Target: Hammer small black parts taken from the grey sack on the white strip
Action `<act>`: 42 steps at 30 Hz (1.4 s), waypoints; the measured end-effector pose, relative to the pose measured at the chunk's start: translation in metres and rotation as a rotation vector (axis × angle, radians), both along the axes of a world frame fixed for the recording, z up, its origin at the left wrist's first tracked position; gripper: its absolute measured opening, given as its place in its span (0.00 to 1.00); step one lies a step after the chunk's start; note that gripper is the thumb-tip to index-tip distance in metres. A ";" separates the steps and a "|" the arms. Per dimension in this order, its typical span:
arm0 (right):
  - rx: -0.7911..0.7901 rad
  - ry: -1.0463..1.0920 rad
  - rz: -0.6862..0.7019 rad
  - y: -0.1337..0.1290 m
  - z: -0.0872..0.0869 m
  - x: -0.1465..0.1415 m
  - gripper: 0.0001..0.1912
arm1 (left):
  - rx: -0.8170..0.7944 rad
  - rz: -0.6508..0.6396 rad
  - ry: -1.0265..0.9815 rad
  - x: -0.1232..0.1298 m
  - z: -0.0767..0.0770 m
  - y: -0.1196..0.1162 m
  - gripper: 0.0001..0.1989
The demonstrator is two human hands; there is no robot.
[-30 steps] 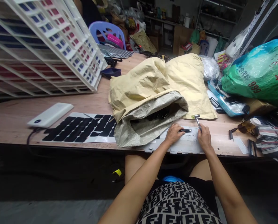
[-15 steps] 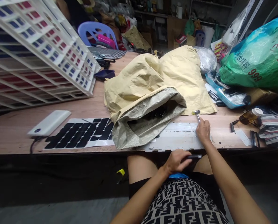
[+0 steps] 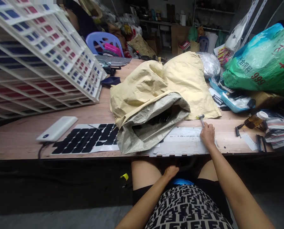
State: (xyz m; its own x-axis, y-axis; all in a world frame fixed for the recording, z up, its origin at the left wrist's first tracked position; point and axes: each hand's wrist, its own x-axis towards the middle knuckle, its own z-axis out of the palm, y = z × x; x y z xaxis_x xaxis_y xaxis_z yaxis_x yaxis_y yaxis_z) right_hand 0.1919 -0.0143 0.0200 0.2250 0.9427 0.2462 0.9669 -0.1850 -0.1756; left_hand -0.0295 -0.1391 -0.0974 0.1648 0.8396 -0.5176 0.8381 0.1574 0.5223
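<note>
In my right hand (image 3: 207,133) is a small hammer (image 3: 202,121), its metal handle held in closed fingers. The hammer's head, yellow at one end, lies by the edge of a pale yellow woven sack (image 3: 187,76). My right wrist rests beside a whitish sheet (image 3: 180,143) at the table's front edge. Below that edge, between my thighs, is my left hand (image 3: 171,171); its back shows, but its fingers are mostly hidden. Nothing can be made out in it. The sack's mouth gapes toward me, with dark pieces inside it.
To the left stand a white plastic crate (image 3: 79,60) and a white power bank (image 3: 57,128) with a cable. Black pieces lie in rows on a white sheet (image 3: 109,148). On the right are a green plastic bag (image 3: 258,70), a blue tray (image 3: 234,106) and a brown bottle (image 3: 252,121).
My left hand has dropped down and left from the table edge, and the black piece it held is out of sight. My right hand stays on the hammer. The view has shifted slightly.
</note>
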 end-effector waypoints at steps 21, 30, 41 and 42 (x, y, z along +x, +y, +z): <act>0.007 -0.051 -0.010 0.001 -0.002 0.000 0.23 | 0.559 0.429 -0.070 -0.040 0.112 0.221 0.15; 0.009 -0.043 -0.007 -0.002 0.000 -0.003 0.23 | 0.730 0.427 -0.066 -0.040 0.088 0.200 0.11; 0.025 -0.039 -0.001 -0.003 -0.004 -0.002 0.22 | 0.726 0.532 -0.069 -0.032 0.121 0.186 0.15; 0.020 -0.039 0.000 -0.003 -0.004 -0.003 0.22 | 0.822 0.511 -0.073 -0.030 0.122 0.174 0.15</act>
